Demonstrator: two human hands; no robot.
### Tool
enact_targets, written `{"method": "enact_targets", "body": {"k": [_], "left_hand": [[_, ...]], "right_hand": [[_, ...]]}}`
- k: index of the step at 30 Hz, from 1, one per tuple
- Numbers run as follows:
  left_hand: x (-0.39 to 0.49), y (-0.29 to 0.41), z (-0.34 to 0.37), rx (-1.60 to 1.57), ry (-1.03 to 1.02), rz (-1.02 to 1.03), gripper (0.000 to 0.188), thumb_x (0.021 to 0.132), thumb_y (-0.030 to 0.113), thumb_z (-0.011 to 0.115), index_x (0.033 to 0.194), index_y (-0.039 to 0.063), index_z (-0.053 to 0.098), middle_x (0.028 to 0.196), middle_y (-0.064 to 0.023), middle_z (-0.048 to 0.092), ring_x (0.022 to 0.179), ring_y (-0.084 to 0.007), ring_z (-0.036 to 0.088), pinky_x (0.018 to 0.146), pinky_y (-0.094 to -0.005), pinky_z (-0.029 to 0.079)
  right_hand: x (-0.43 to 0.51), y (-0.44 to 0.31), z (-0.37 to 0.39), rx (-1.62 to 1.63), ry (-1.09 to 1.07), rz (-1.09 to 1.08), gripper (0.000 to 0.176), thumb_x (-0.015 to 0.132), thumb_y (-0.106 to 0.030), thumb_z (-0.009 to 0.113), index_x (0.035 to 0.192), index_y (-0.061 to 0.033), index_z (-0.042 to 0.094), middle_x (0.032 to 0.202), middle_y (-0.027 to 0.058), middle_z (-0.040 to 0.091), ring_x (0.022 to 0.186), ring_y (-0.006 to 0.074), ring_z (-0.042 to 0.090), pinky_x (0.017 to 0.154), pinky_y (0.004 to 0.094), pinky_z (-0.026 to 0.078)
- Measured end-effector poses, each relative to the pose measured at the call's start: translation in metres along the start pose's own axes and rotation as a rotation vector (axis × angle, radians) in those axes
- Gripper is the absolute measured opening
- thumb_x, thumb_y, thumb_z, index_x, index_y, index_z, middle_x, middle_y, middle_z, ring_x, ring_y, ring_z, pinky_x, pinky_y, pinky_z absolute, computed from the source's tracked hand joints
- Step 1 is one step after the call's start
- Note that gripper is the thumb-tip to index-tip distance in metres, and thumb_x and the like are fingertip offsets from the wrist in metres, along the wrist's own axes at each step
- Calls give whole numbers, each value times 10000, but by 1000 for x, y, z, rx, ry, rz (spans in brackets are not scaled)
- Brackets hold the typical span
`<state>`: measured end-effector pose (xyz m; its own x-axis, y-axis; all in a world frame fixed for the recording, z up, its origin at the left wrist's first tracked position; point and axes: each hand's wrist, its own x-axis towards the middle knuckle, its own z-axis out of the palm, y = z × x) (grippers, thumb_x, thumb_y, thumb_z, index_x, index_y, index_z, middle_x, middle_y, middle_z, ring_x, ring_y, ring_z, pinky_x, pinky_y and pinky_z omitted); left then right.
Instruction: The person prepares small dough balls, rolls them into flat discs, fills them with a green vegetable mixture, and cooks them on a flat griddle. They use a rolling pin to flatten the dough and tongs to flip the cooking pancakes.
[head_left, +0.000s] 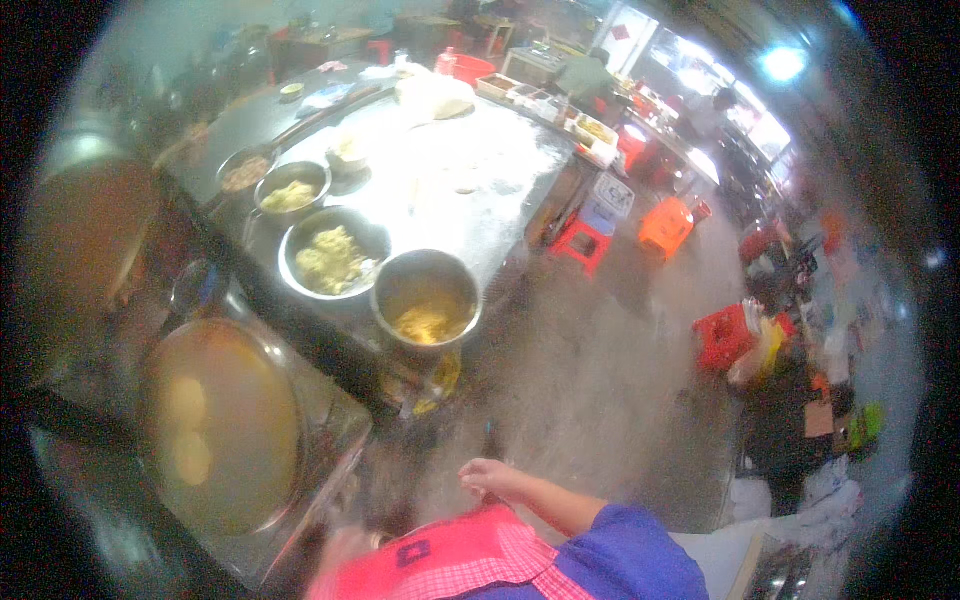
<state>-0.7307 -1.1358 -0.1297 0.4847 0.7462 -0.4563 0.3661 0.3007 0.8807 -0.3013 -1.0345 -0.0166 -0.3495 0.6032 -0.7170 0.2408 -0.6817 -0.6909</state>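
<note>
My right hand (489, 480) is held over the front of my red apron (457, 547), its fingers loosely bent. I see nothing in it, though the inner side is turned from view. At the apron's left edge a pale blur looks like my left hand (346, 551); its fingers cannot be made out. To the left lies a wide round pan (247, 487) on a metal-topped stove (330, 435). Two pale flat cakes, an upper one (186, 403) and a lower one (192, 457), rest in it, veiled by steam. Neither hand touches the pan.
A floured worktable (495, 195) bears a metal pot with yellowish filling (426, 289), bowls of mashed filling (334, 259) and a large dough mass (435, 96). A big round lid (90, 225) stands far left. Plastic stools (581, 244) and a person (585, 79) are beyond.
</note>
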Motion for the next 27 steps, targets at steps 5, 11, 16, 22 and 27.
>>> {"method": "enact_targets", "body": {"k": [5,11,16,22,27], "left_hand": [[80,135,76,325,137,-27,426,911,300,631,1214,3,583,1167,-238,625,1106,-362,605,919,-446,492],[213,289,183,322,12,1,417,963,343,573,1239,32,597,1201,-172,641,1124,-302,611,963,-407,474],[324,375,202,402,-58,140,422,945,327,584,1252,39,599,1229,-181,632,1130,-311,610,970,-409,474],[531,438,119,165,588,328,457,909,240,614,1297,13,535,1243,-205,625,1158,-303,600,994,-410,460],[679,486,-39,514,830,81,407,863,246,565,1187,1,596,1035,-267,669,961,-422,648,862,-480,511]], "right_hand": [[-35,39,-110,98,76,-3,392,917,-271,670,1213,-32,579,999,47,638,887,140,577,752,312,502],[-127,66,-261,188,394,-75,378,892,-224,651,1195,-7,586,968,50,645,813,158,590,743,309,502],[-163,52,-346,468,610,-129,247,915,-153,609,1124,-23,588,910,55,644,748,106,579,680,252,497],[-135,-8,-388,656,590,-238,187,954,-79,559,1135,-33,559,909,68,642,744,102,589,654,226,499],[-84,-91,-441,417,481,-207,198,953,-80,561,1139,-15,546,933,77,628,763,117,589,676,237,505]]}}
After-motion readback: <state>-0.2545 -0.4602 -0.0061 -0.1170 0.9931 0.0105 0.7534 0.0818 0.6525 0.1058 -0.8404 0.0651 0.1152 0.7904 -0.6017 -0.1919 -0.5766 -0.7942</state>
